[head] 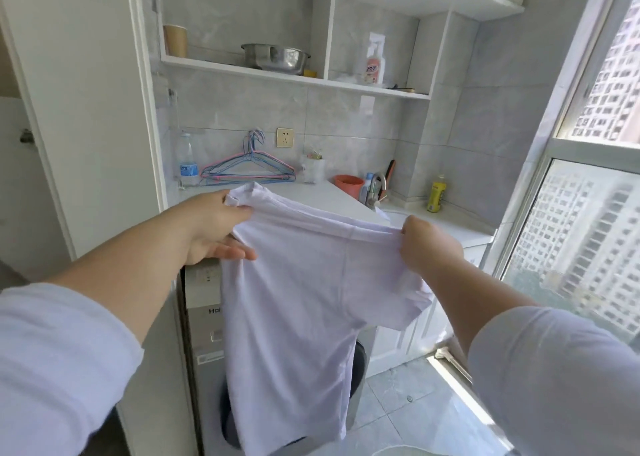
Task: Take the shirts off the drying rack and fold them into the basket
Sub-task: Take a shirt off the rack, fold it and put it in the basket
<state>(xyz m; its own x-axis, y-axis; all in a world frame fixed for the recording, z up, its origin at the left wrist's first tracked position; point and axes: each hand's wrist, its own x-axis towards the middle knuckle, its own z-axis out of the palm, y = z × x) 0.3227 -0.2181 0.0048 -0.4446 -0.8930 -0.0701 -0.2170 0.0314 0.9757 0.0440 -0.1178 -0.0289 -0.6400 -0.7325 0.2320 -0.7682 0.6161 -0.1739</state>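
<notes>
Pale lilac cotton hung in the head view: the shirt (298, 303) was held up in the air between both hands, in front of the washing machine (204, 324) and below the front edge of the table (311, 192). The left hand (211, 227) pinched one top corner with thumb and forefinger, its other fingers loose; the right hand (427, 244) was clamped on the opposite corner. Its long axis ran straight down, so folding looked to need both hands equally. No basket was visible.

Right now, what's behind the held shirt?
Behind the shirt, a washing machine under the countertop. Its dark door shows at the edges; the rest is covered.
</notes>
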